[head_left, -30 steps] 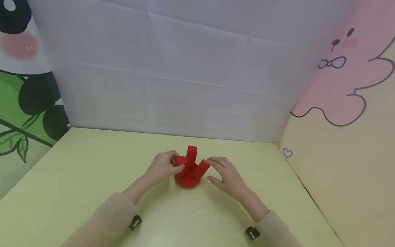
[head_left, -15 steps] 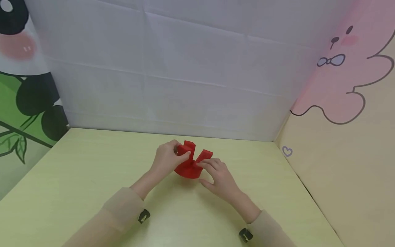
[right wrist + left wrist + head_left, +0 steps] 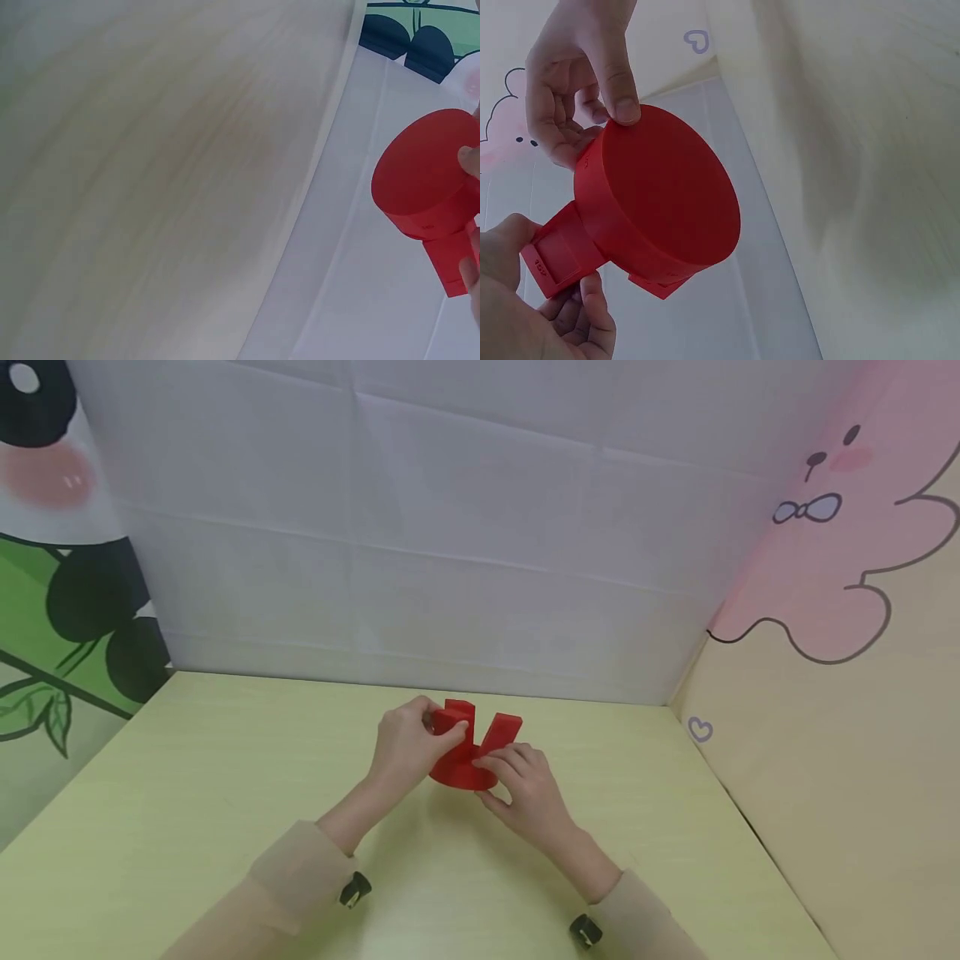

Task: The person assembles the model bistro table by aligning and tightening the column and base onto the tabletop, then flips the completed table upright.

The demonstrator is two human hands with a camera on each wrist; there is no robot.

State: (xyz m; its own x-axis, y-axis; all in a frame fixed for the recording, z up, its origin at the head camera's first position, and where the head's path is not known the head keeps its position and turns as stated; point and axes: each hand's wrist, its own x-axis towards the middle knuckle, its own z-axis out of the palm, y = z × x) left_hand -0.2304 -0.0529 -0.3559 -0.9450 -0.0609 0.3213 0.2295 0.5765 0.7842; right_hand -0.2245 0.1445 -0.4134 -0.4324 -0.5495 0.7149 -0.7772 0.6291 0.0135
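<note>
A red holder-like piece (image 3: 453,772) has a round, flat-bottomed base and several rectangular arms standing up from it. It is held above the table, and its smooth round underside (image 3: 671,187) faces the left wrist camera. My left hand (image 3: 408,745) grips the left arm of the piece between thumb and fingers. On the other side, my right hand (image 3: 534,795) pinches the edge of the base, thumb against the underside and fingers on the upper side. Small raised marks sit on the gripped arm (image 3: 559,259) in the left wrist view. Only fingertips show in the right wrist view.
The pale yellow table (image 3: 247,760) spreads beneath both hands. A white sheet (image 3: 480,527) hangs behind it. A wall panel with a pink cartoon animal (image 3: 847,568) stands at the right, and a panda panel (image 3: 90,585) at the left.
My left hand has raised the red piece off the table. My right hand has moved left from beside an arm to pinch the base edge.
</note>
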